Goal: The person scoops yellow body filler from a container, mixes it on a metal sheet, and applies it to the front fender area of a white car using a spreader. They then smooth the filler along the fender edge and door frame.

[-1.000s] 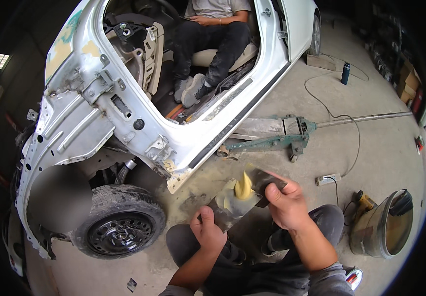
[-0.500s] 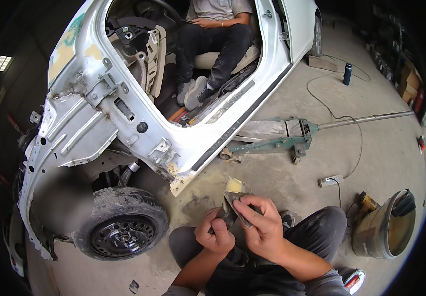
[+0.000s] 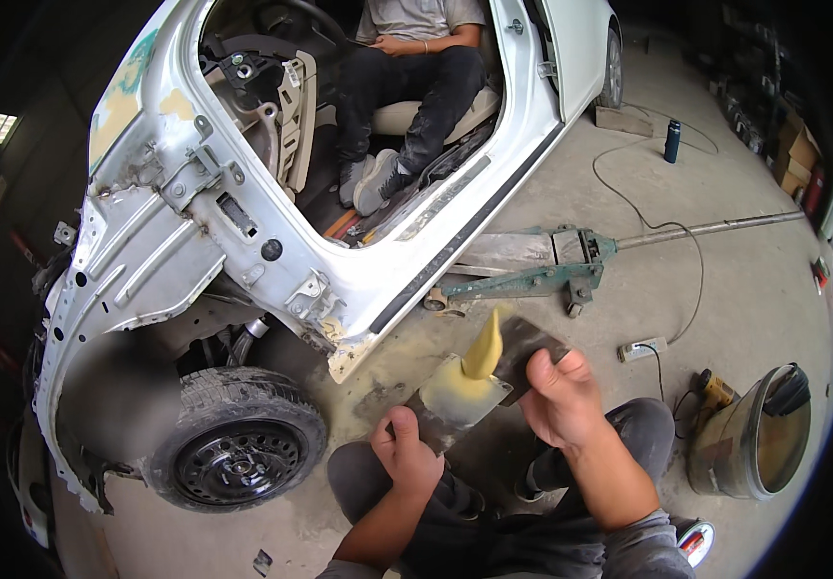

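My left hand [image 3: 409, 458] is closed on the near end of a flat metal putty spreader [image 3: 442, 423], thumb on top. Yellow body filler [image 3: 455, 384] coats that spreader's far part. Between thumb and fingers, my right hand [image 3: 569, 400] grips a dark, flat putty knife [image 3: 524, 347]. A thick lump of yellow filler [image 3: 483, 349] stands up along the dark blade's left edge, over the filler on the left spreader. Both tools are in front of my knees, above the floor.
Ahead stands a white car body [image 3: 402, 280] with a person seated in its doorway. A bare black wheel [image 3: 240, 465] is at left. A green floor jack [image 3: 551, 275] lies beside the sill. At right are a power strip [image 3: 642, 349], yellow power tool [image 3: 718, 390] and bucket [image 3: 725, 454].
My right hand has moved right and its blade has turned flat, now carrying a lump of filler. The left spreader has tilted flatter, showing its filler-coated face.
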A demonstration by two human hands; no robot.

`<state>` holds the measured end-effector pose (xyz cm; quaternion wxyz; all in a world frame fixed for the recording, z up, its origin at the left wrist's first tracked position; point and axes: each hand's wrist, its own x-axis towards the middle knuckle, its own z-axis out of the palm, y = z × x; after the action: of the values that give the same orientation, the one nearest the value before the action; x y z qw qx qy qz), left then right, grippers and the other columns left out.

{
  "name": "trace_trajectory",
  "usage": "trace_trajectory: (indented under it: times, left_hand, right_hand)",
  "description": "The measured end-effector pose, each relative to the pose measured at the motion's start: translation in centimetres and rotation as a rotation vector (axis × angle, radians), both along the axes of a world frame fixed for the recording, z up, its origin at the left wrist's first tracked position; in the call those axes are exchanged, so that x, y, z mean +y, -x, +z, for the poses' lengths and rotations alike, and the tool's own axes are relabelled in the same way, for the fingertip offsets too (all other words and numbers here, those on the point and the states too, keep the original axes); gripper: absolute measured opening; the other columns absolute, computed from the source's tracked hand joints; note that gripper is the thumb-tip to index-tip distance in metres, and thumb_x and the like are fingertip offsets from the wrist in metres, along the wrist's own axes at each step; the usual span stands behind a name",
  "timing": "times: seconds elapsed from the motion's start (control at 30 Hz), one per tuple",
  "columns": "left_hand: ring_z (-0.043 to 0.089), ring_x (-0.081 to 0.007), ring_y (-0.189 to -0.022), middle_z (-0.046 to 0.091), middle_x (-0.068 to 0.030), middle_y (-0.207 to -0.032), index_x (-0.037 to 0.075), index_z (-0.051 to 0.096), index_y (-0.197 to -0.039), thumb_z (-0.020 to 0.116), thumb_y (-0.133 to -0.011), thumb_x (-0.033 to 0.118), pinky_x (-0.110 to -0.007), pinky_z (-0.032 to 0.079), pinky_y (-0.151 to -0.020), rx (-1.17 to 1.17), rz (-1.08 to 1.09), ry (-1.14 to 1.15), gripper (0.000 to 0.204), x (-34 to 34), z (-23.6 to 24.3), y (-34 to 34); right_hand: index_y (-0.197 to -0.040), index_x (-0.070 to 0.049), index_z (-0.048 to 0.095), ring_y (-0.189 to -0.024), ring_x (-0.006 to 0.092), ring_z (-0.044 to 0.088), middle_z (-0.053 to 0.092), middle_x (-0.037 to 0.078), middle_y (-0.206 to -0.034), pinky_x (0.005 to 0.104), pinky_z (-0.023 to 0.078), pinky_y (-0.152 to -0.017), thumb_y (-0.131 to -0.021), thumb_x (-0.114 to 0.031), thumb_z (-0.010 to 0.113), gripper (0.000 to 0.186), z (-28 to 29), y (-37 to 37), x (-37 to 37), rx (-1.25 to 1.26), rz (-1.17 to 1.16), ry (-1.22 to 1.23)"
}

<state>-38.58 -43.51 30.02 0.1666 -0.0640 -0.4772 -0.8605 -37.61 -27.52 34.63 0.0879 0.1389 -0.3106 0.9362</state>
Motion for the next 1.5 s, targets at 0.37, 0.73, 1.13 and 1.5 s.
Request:
trace_trajectory:
  times: [0.37,0.73,1.13,1.5]
  left_hand:
    - [0.062,-0.0183,-0.071,0.065,-0.0123,-0.076,-0.008,0.061,-0.088,0.055,-0.092,0.028,-0.03,0.05,-0.066,0.283,0.396,0.569,0.037,-0.2,-1.2,0.5]
    - [0.064,-0.026,-0.072,0.065,-0.0197,-0.081,-0.01,0.06,-0.092,0.052,-0.093,0.028,-0.031,0.049,-0.064,0.424,0.48,0.687,0.039,-1.3,0.7,1.1]
    - [0.053,-0.0085,-0.076,0.06,-0.0021,-0.085,-0.001,0.06,-0.086,0.053,-0.094,0.028,-0.024,0.044,-0.07,-0.114,-0.115,-0.198,0.031,-0.4,0.7,-0.7]
    - [0.058,-0.0213,-0.103,0.057,-0.0119,-0.115,-0.002,0.049,-0.117,0.045,-0.096,0.035,-0.038,0.046,-0.09,-0.539,-0.924,-0.455,0.043,-1.1,-0.7,-3.4]
  right_hand:
    - [-0.113,-0.002,0.062,-0.083,0.013,0.054,0.059,0.007,-0.093,0.023,0.043,-0.072,-0.089,-0.004,0.056,0.024,-0.6,-0.9,-1.3,-0.123,-0.518,-0.754]
    - [-0.113,-0.002,0.062,-0.091,0.0194,0.058,0.061,0.01,-0.102,0.0303,0.046,-0.081,-0.086,-0.006,0.061,0.028,-3.0,-2.7,-3.8,0.024,-0.348,-0.732]
    - [-0.118,0.004,0.056,-0.1,0.0163,0.052,0.057,0.009,-0.112,0.0283,0.038,-0.088,-0.091,-0.02,0.059,0.037,-1.3,-1.2,-1.2,0.045,-0.173,-0.538]
    - [-0.114,-0.007,0.052,-0.053,0.0128,0.035,0.043,0.003,-0.072,0.0259,0.035,-0.048,-0.087,-0.027,0.049,0.033,1.1,0.1,-2.6,-0.473,0.223,-0.096]
